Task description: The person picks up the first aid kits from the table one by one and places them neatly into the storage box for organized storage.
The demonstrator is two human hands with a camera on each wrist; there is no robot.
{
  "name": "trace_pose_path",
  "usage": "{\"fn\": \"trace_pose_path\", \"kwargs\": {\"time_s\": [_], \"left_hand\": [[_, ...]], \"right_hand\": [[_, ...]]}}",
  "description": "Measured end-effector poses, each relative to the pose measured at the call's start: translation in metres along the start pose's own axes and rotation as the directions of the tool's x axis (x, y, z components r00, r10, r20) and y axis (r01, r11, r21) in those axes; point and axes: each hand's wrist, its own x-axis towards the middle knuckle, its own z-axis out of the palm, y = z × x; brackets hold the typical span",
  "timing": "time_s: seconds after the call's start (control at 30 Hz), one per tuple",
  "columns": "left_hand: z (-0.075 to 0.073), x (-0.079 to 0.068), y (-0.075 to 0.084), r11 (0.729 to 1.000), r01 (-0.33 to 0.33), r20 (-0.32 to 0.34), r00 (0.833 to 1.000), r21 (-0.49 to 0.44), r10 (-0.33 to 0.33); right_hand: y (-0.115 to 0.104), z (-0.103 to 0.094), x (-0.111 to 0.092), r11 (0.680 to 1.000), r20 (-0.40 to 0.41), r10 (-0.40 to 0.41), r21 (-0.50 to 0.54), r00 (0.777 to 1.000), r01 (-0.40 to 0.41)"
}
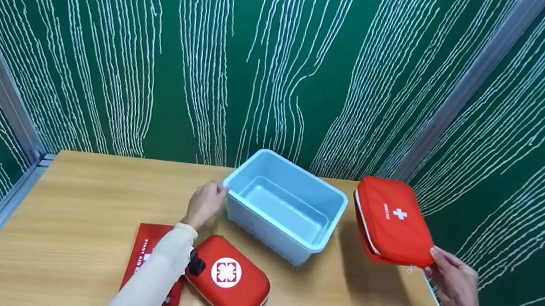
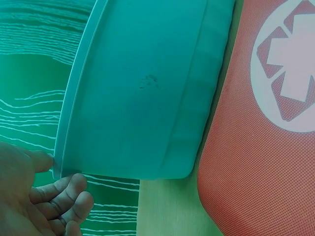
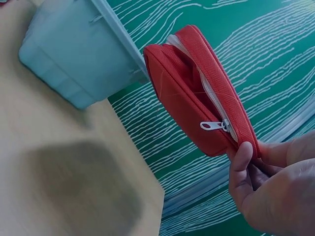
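Note:
A light blue plastic bin [image 1: 272, 237] stands near the table's back edge, its inside bare. My left hand [image 1: 205, 204] pinches the bin's rim at the left corner; the left wrist view shows thumb and fingers [image 2: 74, 196] on either side of that rim. To the right, my right hand [image 1: 455, 282] pinches a corner of a red first aid pouch [image 1: 389, 226] with a white cross, held up off the table. In the right wrist view the pouch's white zipper [image 3: 211, 93] is partly undone, with its pull hanging near the fingers.
A red hard-shell first aid case [image 1: 243, 296] with a white round emblem lies in front of the bin. Left of it, a flat red first aid pouch [image 1: 138, 251] is partly hidden under my left forearm. Green walls with white lines enclose the wooden table [image 1: 88, 192].

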Motion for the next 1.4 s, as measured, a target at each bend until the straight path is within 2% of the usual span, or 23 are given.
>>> {"fn": "trace_pose_path", "kwargs": {"time_s": [0.2,0.43,0.6,0.97,1.2,1.4], "left_hand": [[0.0,0.0,0.0,1.0,-0.001,-0.002,1.0,-0.001,0.001],[0.0,0.002,0.001,0.998,-0.053,-0.02,0.998,0.021,0.053],[0.0,0.003,0.001,1.0,-0.025,-0.01,1.0,-0.006,0.025],[0.0,0.004,-0.001,0.999,-0.04,-0.018,0.999,0.009,0.041],[0.0,0.004,-0.001,1.0,-0.026,-0.019,0.999,-0.008,0.026],[0.0,0.003,0.0,0.996,-0.072,-0.054,0.996,0.045,0.075]], "right_hand": [[-0.012,0.013,0.0,1.0,0.036,-0.023,0.009,0.999,0.022],[-0.019,0.028,0.004,0.997,0.074,-0.073,-0.014,0.995,0.074],[-0.024,0.038,0.004,0.996,0.096,-0.076,-0.041,0.992,0.08],[-0.034,0.068,0.009,0.987,0.165,-0.13,-0.073,0.978,0.144],[-0.035,0.087,0.012,0.985,0.221,-0.157,-0.031,0.963,0.168],[-0.036,0.104,0.016,0.98,0.255,-0.165,-0.064,0.953,0.187]]}}
